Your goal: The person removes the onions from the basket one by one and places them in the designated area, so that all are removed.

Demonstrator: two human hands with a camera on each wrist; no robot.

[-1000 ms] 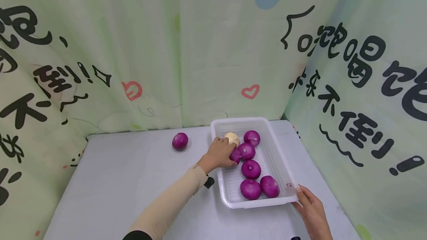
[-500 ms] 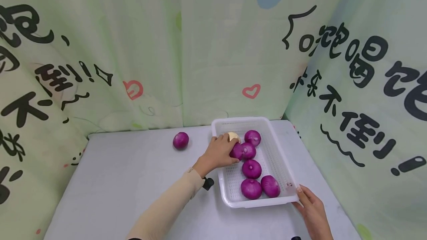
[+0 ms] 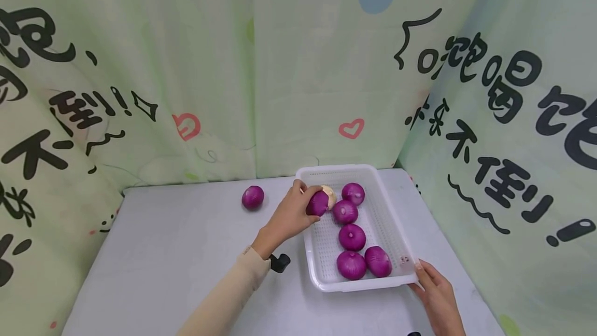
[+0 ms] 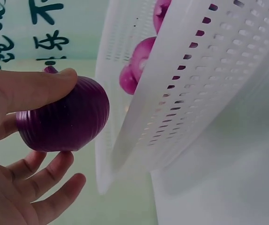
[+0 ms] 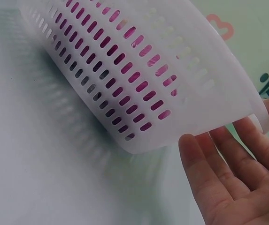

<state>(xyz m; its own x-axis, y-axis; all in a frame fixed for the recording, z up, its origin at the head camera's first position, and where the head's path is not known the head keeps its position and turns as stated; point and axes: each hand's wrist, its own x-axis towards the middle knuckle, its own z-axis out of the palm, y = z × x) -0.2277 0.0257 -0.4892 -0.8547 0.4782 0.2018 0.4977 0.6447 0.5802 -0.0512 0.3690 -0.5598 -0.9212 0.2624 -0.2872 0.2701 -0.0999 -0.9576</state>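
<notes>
My left hand (image 3: 296, 210) held a purple onion (image 3: 317, 204) in a pinch: thumb (image 4: 42, 89) across its upper side, fingers behind and beneath, the lowest finger (image 4: 64, 197) standing off the skin. In the head view the onion overlapped the left rim of the white basket (image 3: 354, 286); the left wrist view showed a gap between onion and basket wall. My right hand (image 3: 436, 294) gripped the basket's near right corner, thumb and fingers on either side of the lip. Whether every fingertip bore on the plastic, I could not tell.

Inside the basket lay five more purple onions (image 3: 352, 237) and a pale round item (image 3: 331, 197), partly hidden behind the held onion. Another onion (image 3: 253, 197) rested on the white table (image 3: 163, 253), well apart to the left.

I judged the step in hand to be carrying the onion past that rim. Good practice, in my assessment, called for height enough to clear the lip, a firm thumb on the smooth, round skin, and no brushing of the pale item. The right hand's hold at the corner was sound and needed only steadiness, since a tug there could have set the loose onions rolling.
</notes>
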